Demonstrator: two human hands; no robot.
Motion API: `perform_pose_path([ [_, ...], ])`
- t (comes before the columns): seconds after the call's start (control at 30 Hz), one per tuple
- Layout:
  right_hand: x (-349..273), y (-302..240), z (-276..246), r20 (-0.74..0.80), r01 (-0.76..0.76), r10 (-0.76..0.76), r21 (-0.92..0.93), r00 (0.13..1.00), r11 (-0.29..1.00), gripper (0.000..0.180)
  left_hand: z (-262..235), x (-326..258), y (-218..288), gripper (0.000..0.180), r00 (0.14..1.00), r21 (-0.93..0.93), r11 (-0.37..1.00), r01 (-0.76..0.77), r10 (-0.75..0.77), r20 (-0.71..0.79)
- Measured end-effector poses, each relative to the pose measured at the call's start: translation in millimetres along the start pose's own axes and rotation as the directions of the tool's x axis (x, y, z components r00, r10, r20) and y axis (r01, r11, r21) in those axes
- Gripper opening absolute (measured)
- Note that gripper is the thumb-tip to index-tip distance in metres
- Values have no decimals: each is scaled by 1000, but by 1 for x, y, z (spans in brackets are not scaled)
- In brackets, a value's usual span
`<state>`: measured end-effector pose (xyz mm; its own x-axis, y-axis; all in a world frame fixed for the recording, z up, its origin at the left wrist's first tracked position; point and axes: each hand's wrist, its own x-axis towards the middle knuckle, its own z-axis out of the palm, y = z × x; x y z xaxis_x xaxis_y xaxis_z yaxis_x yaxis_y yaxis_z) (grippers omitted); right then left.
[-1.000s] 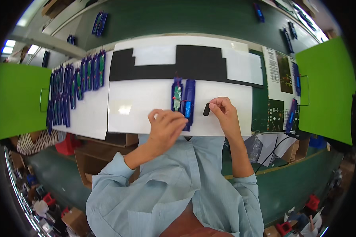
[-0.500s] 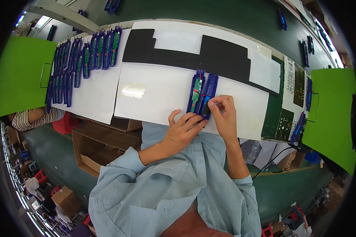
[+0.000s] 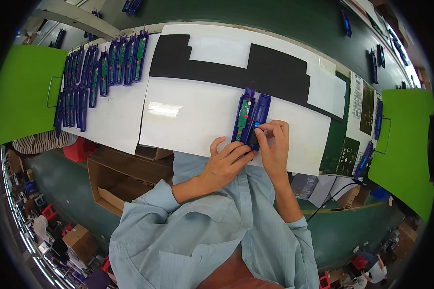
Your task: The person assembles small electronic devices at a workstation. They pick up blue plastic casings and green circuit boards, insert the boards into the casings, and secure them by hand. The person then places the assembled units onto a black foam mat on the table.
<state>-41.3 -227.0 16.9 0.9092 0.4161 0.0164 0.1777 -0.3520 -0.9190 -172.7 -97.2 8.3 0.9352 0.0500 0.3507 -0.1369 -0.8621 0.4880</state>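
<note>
Lying at fingertips (image 3: 260, 134) of right hand (image 3: 274, 148): black pad (image 3: 253, 138), on blue casing (image 3: 262, 109).

And over at the right end of the bench (image 3: 333, 139), there's print on a white sheet (image 3: 355, 94), small dark lines beside dark panels (image 3: 367, 110) with pale marks, but it's far too tiny to read; no wording comes through!

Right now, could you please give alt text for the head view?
A person's left hand rests on an open blue casing with a green circuit board, while the right hand touches a small black piece inside. Similar casings lie at left.
</note>
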Motion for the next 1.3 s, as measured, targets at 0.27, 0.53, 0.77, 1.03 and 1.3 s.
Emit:
perform_pose_path([
  [0.27,8,-9,-7,16,-12,12,-38,1000,999,25,3,-2,-2,38,1000,-44,999,12,-11,24],
  [0.53,45,-34,-22,262,155,-130,-77,956,985,34,-10,3,1,36,999,-78,996,41,-39,16],
  [0.77,44,-22,2,229,324,-289,-135,930,936,13,-39,54,-25,37,959,-57,984,167,-176,-223],
  [1.03,37,-22,0,229,257,-234,-74,945,964,15,-33,66,-46,21,982,4,996,84,-83,-168],
  [1.3,28,-2,6,197,44,-77,167,977,985,12,-16,59,-39,16,928,-307,903,301,-351,-122],
])
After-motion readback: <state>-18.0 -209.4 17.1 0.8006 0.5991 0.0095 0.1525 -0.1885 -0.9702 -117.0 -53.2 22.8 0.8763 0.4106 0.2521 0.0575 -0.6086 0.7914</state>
